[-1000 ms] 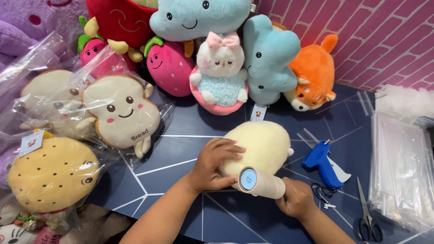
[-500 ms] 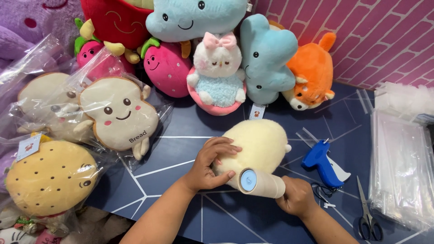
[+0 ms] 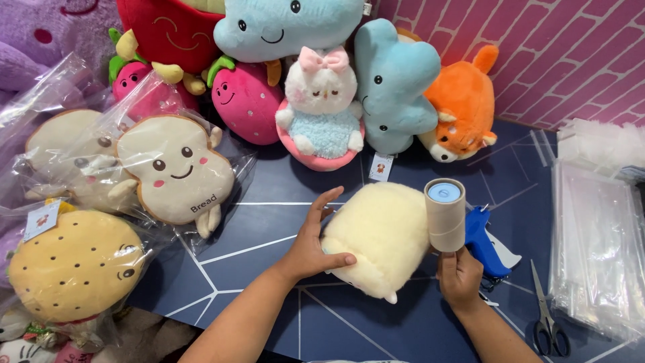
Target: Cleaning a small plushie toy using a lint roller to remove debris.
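Observation:
A pale yellow plush toy (image 3: 386,235) lies face down on the dark blue table (image 3: 269,222). My left hand (image 3: 316,242) grips its left side, thumb under the edge and fingers spread on top. My right hand (image 3: 459,277) holds a lint roller (image 3: 445,215) by its handle, the beige cylinder with a blue end cap standing upright just right of the plush. The roller is lifted off the plush.
A row of plush toys lines the back: a pink strawberry (image 3: 246,101), a white one with a pink bow (image 3: 322,111), a blue one (image 3: 393,87), an orange fox (image 3: 463,107). Bagged bread plushes (image 3: 175,168) lie left. A blue tag gun (image 3: 484,245), scissors (image 3: 547,316) and clear bags (image 3: 598,235) lie right.
My right hand has lifted the roller off the plush and turned it upright to the right. My left hand has slid to the plush's left edge.

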